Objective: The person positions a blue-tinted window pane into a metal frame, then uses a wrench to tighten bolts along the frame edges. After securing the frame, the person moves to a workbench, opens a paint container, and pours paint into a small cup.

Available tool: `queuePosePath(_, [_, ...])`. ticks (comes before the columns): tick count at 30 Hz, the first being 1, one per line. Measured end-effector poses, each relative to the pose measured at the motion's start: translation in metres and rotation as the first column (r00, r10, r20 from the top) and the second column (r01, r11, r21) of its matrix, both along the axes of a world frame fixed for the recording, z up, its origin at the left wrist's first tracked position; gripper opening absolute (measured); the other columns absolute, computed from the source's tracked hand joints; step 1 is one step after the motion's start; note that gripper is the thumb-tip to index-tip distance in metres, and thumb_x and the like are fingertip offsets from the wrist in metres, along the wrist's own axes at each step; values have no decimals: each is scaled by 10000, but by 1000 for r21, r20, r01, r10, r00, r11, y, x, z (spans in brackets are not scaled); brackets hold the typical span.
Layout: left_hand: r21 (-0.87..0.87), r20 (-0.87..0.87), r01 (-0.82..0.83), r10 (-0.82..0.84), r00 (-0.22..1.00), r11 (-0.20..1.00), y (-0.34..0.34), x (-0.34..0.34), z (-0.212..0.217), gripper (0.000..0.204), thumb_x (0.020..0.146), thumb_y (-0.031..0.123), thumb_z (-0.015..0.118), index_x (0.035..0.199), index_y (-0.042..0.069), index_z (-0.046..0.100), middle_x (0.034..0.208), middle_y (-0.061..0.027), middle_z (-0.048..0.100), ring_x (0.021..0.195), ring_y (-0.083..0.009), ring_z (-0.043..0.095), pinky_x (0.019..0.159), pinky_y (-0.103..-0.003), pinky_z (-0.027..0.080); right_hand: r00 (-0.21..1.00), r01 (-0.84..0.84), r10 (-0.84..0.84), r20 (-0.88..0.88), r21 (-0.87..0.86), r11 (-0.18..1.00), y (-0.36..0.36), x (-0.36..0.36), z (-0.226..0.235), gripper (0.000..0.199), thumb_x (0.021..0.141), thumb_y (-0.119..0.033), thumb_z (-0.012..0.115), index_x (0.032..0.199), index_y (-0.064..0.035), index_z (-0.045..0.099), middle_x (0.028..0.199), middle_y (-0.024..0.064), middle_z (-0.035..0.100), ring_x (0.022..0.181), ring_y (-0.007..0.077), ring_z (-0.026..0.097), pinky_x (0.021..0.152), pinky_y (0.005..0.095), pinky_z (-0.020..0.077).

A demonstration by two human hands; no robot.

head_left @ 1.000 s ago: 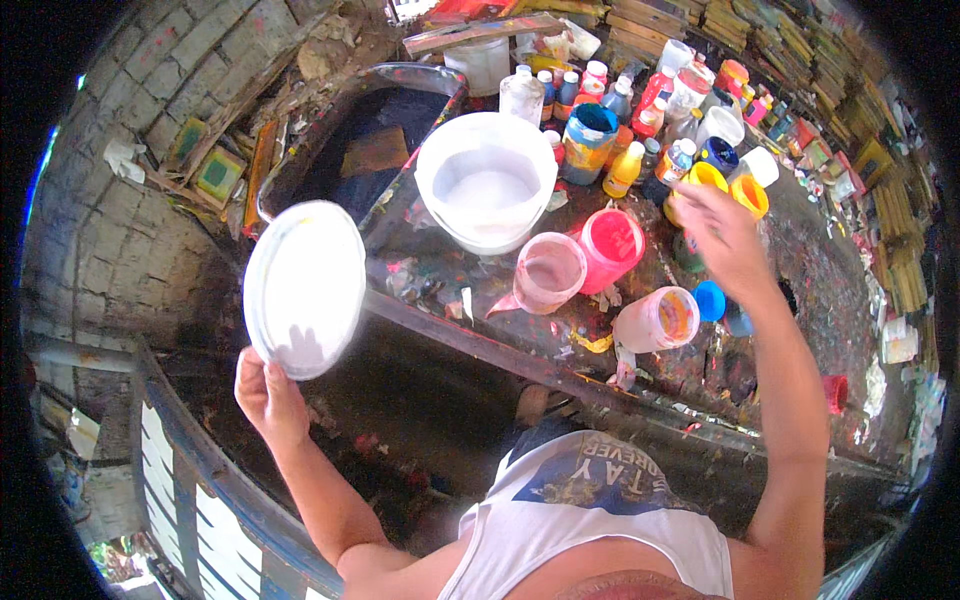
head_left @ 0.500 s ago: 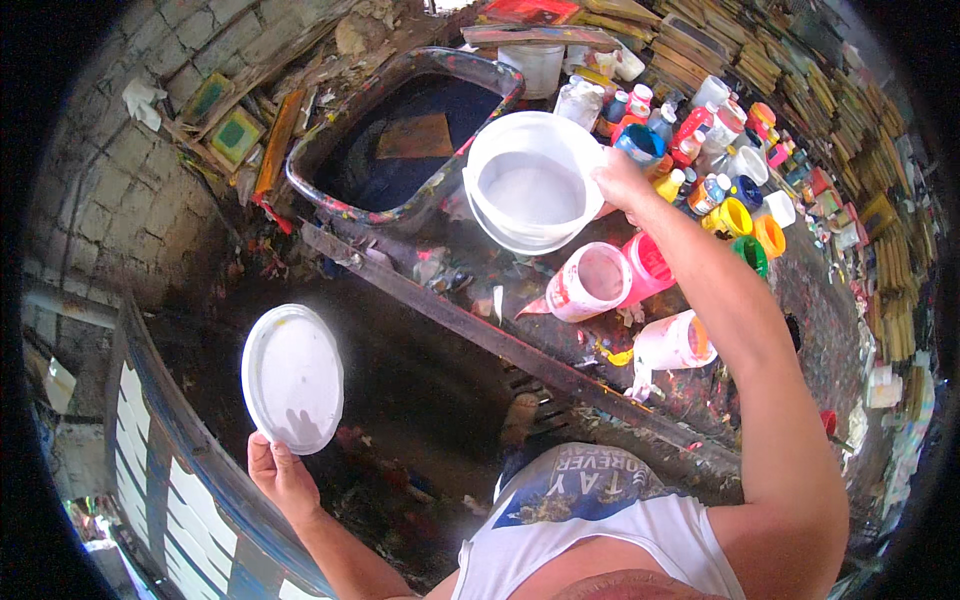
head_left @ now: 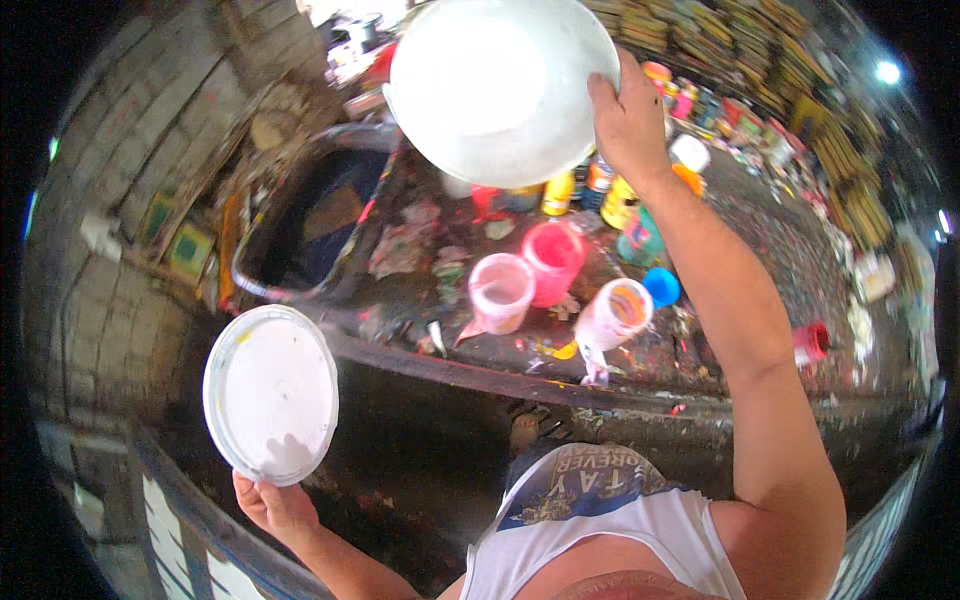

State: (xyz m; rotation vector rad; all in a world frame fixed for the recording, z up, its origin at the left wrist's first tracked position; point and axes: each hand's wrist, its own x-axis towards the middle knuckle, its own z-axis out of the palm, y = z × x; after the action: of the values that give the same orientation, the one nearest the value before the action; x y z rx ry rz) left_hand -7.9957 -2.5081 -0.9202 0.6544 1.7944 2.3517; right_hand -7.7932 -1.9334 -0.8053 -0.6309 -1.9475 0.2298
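My right hand (head_left: 632, 120) grips the rim of a white plastic bucket (head_left: 505, 90) on its right side. The bucket is up above the worktable, tilted so that I look into its pale inside; bright glare hides detail at the bottom. In my left hand (head_left: 275, 508) is a round white plastic lid (head_left: 270, 390), pinched at its near edge. The lid is held out to the left, apart from the bucket, with its flat face toward me and a hand-shaped shadow on it.
Open tubs stand on the stained worktable (head_left: 760, 230): a pale pink one (head_left: 502, 292), a bright pink one (head_left: 553, 262) and a white one with orange inside (head_left: 614, 308). A blue cup (head_left: 660, 287) is beside them. A dark basin (head_left: 310, 215) lies left; stacked wooden frames (head_left: 850, 140) line the right.
My right hand has raised the bucket and moved it away from me, tipping its mouth more toward my view. The lid has shifted slightly left and nearer. My view has turned.
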Motion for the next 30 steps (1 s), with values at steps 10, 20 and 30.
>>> queuePosePath(10, [277,-145,533,-513,846,800,235,151,19,848,888,413,924,1474,-70,546,1486,-235,632,1340,-405,633,1171,-615,489,941,336,-334,-51,252,907,73,364,151,417,958,-51,558,1360,10,653,1200,295,733,1189,476,693,1046,496,535])
queuePosePath(20, [-239,-457,925,-875,161,296,408,618,118,297,841,202,905,973,26,705,1109,-211,797,1082,-402,771,943,-481,581,819,559,-560,-124,391,731,87,814,225,346,951,-61,543,1254,24,685,1119,295,751,1124,483,706,1005,510,549])
queuePosePath(30, [-732,-638,434,-752,-167,525,460,860,114,292,799,75,836,1043,34,680,1118,-144,703,1103,-371,696,908,-475,567,771,624,-632,-81,296,723,83,1069,218,416,974,-22,557,1380,8,643,1217,274,744,1178,447,710,1033,475,536])
